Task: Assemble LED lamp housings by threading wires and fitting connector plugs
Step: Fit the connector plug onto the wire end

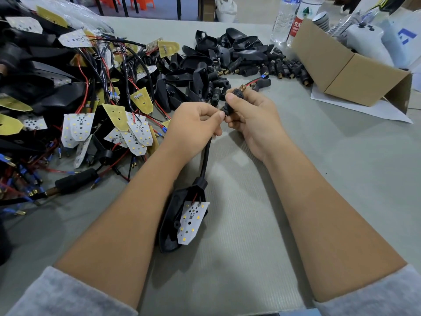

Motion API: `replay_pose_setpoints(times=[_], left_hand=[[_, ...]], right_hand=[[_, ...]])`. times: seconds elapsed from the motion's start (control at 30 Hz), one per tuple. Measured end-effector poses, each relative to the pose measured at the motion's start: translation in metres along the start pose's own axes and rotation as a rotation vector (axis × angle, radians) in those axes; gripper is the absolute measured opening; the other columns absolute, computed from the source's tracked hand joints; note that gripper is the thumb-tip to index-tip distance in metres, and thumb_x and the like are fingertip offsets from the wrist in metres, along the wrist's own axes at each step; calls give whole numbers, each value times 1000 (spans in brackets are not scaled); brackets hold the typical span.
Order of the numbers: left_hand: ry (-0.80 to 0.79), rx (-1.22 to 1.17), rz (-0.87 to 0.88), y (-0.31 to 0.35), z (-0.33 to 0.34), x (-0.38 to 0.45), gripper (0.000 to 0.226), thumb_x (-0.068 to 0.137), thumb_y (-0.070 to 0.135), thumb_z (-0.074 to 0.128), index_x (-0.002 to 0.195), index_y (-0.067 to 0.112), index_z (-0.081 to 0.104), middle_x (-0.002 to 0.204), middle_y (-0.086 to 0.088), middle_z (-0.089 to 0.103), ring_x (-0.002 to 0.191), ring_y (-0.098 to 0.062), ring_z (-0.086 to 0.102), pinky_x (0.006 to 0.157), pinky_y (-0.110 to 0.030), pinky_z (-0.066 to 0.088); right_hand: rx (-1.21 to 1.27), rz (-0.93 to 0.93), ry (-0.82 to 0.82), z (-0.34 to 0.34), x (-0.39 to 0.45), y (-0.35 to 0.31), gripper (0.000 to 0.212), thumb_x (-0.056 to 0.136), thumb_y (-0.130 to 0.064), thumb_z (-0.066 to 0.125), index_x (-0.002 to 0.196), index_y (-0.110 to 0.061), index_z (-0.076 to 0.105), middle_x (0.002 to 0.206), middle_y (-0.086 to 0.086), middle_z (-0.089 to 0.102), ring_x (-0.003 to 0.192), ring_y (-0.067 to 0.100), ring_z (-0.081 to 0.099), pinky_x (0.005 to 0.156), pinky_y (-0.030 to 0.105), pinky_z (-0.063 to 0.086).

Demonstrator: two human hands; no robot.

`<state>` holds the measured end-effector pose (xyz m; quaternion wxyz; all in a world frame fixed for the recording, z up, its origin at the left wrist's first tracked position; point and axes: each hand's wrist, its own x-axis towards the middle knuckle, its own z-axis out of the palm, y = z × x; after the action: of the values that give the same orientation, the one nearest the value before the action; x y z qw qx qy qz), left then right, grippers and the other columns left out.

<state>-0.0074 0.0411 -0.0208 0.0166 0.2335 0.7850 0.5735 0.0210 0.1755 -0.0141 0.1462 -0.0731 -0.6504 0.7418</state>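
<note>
A black lamp housing [169, 221] lies on the table between my forearms, with a white LED board [192, 221] tilted out of it. Its black gooseneck stem [206, 156] runs up into my hands. My left hand [193, 125] grips the top of the stem. My right hand [252, 117] pinches a black connector plug [232, 99] with a brass threaded tip [242, 87]. A red and a black wire [255, 82] with a blue terminal come out of the tip.
A tangled heap of wired LED boards and housings [79, 106] fills the left side. Loose black housings [227, 53] and connector plugs [289, 69] lie at the back. A cardboard box [346, 71] and water bottles [287, 19] stand at the back right.
</note>
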Motion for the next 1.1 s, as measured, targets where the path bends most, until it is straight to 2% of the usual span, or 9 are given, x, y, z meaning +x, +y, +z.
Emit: replay_pose_setpoints(times=[0.13, 0.3, 0.43, 0.57, 0.77, 0.87, 0.97, 1.1], left_hand=[[22, -34, -5, 2, -1, -1, 22, 94, 14, 64, 72, 20, 67, 54, 10, 67, 53, -2, 62, 59, -14, 52], [58, -33, -32, 3, -1, -1, 21, 93, 26, 66, 74, 17, 69, 61, 5, 71, 59, -8, 65, 59, -19, 53], [-37, -34, -85, 4, -1, -1, 30, 98, 29, 56, 79, 12, 72, 65, -1, 73, 61, -4, 63, 57, -11, 45], [-103, 1, -70, 5, -3, -2, 22, 95, 19, 59, 80, 10, 73, 62, 1, 71, 63, -7, 62, 61, -13, 48], [-87, 7, -24, 5, -4, -3, 21, 96, 16, 59, 77, 18, 69, 55, 8, 67, 57, -2, 61, 65, -14, 50], [-71, 10, -23, 4, -4, -2, 22, 96, 15, 58, 77, 18, 67, 54, 9, 66, 56, -1, 60, 63, -11, 47], [-43, 16, -24, 4, -3, -2, 22, 97, 17, 58, 77, 20, 68, 54, 10, 66, 56, 2, 59, 61, -7, 43], [-49, 7, -34, 4, -3, -2, 23, 97, 21, 58, 79, 18, 71, 63, 6, 71, 60, -1, 60, 61, -10, 43]], right_hand=[[-31, 7, -20, -1, 0, 1, 4, 94, -13, 62, 91, -12, 63, 68, 4, 60, 53, 11, 53, 55, 21, 45], [24, 9, -13, -1, 0, 1, 6, 95, -13, 61, 89, -11, 61, 69, 3, 58, 55, 10, 52, 56, 21, 46], [160, 24, 94, -3, 3, 1, 5, 96, -12, 61, 91, -10, 59, 78, 9, 57, 55, 10, 53, 54, 20, 48], [242, 40, 150, -5, 5, 2, 5, 95, -13, 62, 93, -10, 58, 90, 17, 55, 57, 11, 52, 54, 19, 48], [33, 13, 51, 0, 3, 4, 11, 93, -12, 65, 100, -8, 59, 69, 3, 62, 54, 11, 57, 57, 23, 49], [5, -1, 25, 2, 2, 4, 11, 92, -11, 65, 100, -7, 58, 61, -2, 64, 53, 11, 58, 57, 24, 47], [4, 1, 14, 0, 2, 3, 7, 91, -11, 65, 96, -9, 59, 61, -4, 66, 52, 7, 59, 59, 24, 46], [25, 8, 14, -1, 1, 3, 5, 90, -12, 66, 91, -10, 62, 68, 2, 65, 54, 8, 58, 60, 23, 47]])
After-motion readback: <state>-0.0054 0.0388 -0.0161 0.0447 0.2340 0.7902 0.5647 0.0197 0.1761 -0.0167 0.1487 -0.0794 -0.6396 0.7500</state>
